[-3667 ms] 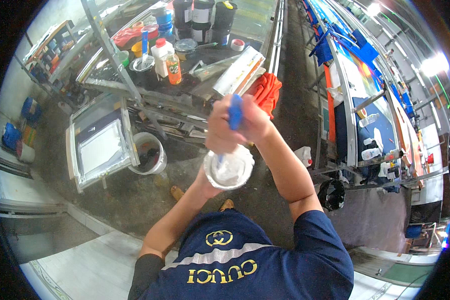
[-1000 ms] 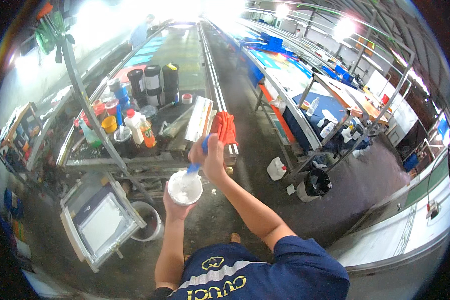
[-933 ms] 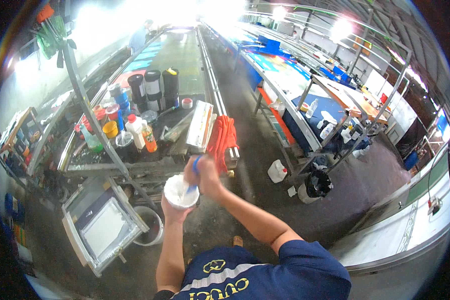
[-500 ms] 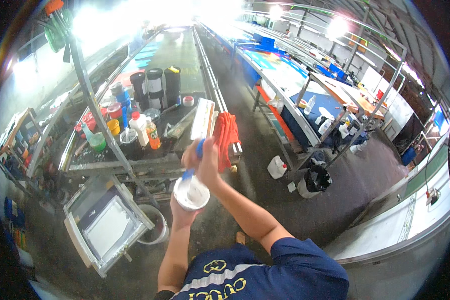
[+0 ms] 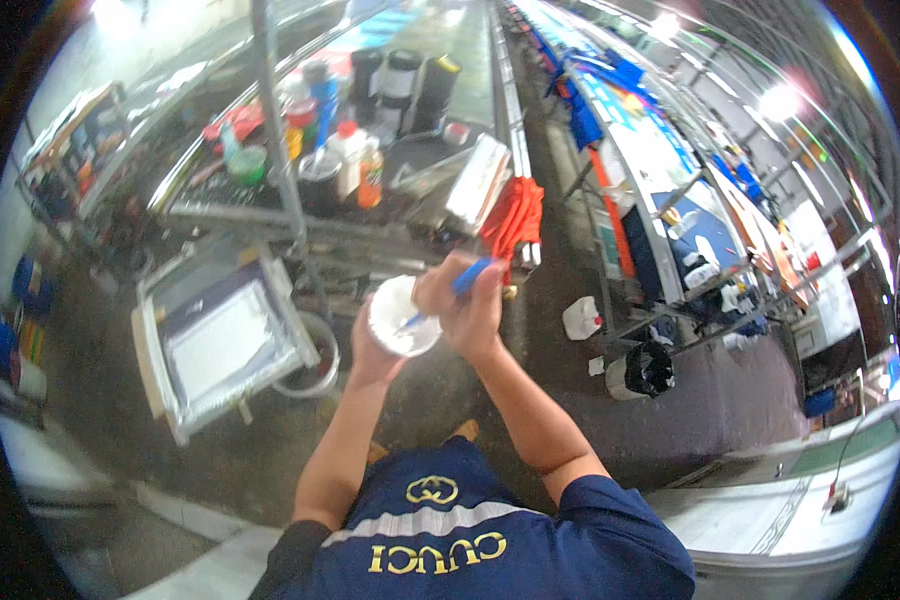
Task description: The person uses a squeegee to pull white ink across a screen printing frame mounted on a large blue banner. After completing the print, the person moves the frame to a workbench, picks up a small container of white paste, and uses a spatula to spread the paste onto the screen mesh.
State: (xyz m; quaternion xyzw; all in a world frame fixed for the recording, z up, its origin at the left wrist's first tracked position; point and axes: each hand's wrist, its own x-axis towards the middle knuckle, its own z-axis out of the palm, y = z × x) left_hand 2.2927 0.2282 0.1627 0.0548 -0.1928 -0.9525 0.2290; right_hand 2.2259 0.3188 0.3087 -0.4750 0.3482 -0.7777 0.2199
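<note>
My left hand (image 5: 372,352) is wrapped round a white tub (image 5: 388,298), whose open mouth tilts toward me. White paste coats the inside of the tub. Beside it, my right hand (image 5: 462,308) grips a blue-handled stirring tool (image 5: 474,276), its handle showing above the fist. The tool slants down to the left, with its lower end inside the tub. Whether that end is a flat blade or a stick I cannot make out. Both hands are in front of my body, close together.
A framed printing screen (image 5: 220,335) with white ink leans over a bucket (image 5: 322,370) at left. The cluttered table ahead bears an orange bottle (image 5: 369,180), black canisters (image 5: 435,95) and orange-red gloves (image 5: 515,215). A white jug (image 5: 582,318) and a lined bin (image 5: 630,375) stand at right.
The blue-handled tool has gone from nearly upright to slanting, as my right hand moved to the tub's right side. The tub's mouth faces me more. My view has swung to the left.
</note>
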